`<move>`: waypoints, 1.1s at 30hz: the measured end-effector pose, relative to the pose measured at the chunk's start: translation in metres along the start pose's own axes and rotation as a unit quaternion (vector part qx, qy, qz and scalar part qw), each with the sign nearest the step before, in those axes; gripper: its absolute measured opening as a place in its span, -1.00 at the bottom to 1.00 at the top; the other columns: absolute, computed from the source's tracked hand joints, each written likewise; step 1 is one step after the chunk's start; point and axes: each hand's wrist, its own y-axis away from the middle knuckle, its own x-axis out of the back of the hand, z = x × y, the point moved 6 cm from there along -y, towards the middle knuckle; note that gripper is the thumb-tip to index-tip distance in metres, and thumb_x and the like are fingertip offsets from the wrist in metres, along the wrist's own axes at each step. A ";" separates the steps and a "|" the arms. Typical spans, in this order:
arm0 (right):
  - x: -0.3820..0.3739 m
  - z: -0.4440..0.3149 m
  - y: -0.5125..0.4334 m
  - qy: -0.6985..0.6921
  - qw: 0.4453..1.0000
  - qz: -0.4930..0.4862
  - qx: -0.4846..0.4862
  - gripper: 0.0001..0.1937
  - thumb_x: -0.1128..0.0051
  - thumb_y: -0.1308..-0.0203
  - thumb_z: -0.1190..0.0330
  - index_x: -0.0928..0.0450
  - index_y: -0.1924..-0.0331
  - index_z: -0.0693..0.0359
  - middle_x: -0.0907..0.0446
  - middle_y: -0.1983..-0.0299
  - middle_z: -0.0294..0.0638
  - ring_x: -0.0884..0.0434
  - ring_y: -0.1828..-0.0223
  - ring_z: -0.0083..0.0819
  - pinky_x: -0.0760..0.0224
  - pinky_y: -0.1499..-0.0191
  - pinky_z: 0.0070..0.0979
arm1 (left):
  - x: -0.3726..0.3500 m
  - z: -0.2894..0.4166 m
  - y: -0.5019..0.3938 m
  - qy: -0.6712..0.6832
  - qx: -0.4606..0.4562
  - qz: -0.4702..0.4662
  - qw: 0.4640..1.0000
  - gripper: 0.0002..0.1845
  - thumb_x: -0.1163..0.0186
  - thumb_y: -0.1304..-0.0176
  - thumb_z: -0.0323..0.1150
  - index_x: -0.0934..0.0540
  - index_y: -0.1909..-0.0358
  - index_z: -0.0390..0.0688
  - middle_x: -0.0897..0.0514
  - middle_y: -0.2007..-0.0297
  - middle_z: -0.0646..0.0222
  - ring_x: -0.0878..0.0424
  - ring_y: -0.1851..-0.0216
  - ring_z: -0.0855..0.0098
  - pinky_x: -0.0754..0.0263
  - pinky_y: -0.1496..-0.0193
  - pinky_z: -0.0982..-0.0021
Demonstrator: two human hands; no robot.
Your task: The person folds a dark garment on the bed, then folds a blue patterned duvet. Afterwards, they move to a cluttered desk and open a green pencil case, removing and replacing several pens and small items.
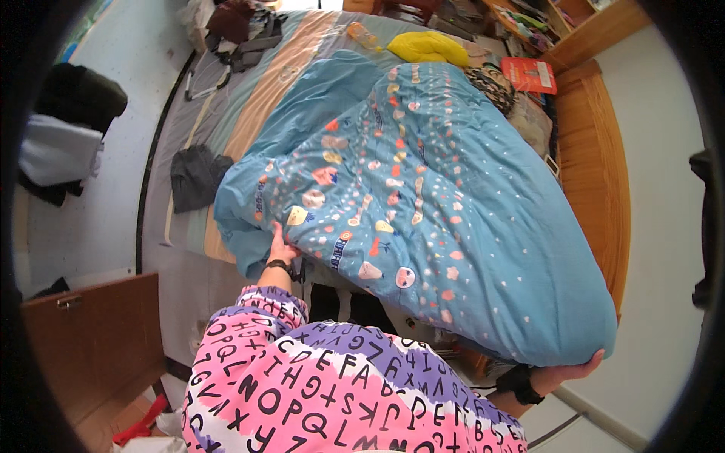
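Note:
A large blue quilt (487,187) printed with fruit shapes and dots spreads over the bed in front of me. My left hand (281,247) grips its near edge at the left, thumb on top and the other fingers hidden beneath. At the near right corner, my right hand (569,369) holds the quilt from below, with most of its fingers covered by the fabric. Between the two hands the near edge hangs off the bed towards me. Behind, part of the quilt is bunched up and shows its plain blue side.
Dark grey cloth (198,176) lies on the striped bedsheet (249,130) at left. Beyond the quilt are a yellow cushion (429,48), a plastic bottle (363,36) and a red package (529,75). A wooden headboard (592,170) runs along the right; a brown cabinet door (96,345) stands at lower left.

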 end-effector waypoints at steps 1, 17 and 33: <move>0.011 -0.004 -0.001 -0.003 1.000 -0.013 -0.003 -0.28 0.13 -0.24 -0.08 -0.26 -0.31 0.34 -0.30 -0.32 -0.02 -0.29 -0.34 -0.12 -0.13 -0.34 -0.18 | 0.007 0.002 -0.005 -0.041 0.003 0.000 0.999 -0.33 -0.28 -0.12 0.21 -0.56 -0.11 -0.09 -0.55 -0.18 0.20 -0.47 -0.20 0.08 -0.31 -0.25 -0.12; 0.072 0.004 -0.012 0.171 0.983 0.019 -0.063 -0.52 -0.18 -0.17 0.31 -0.48 -0.05 0.58 -0.54 -0.06 0.01 -0.56 -0.01 -0.17 -0.39 -0.11 -0.30 | -0.152 0.217 0.307 -0.209 -0.334 -0.237 0.888 -0.60 -0.05 -0.24 -0.35 -0.50 -0.04 -0.41 -0.66 0.07 0.19 -0.65 0.06 0.32 -0.52 -0.08 0.30; -0.054 -0.038 -0.046 0.057 0.995 -0.032 0.075 -0.51 -0.22 -0.20 0.18 -0.55 0.07 0.57 -0.59 0.07 0.06 -0.62 0.14 -0.23 -0.46 0.01 -0.37 | -0.265 0.228 0.318 -0.455 -0.508 -0.216 0.698 -0.03 -0.15 -0.28 0.16 0.11 -0.48 -0.13 -0.36 -0.24 0.35 -0.35 -0.17 0.33 -0.35 0.10 0.28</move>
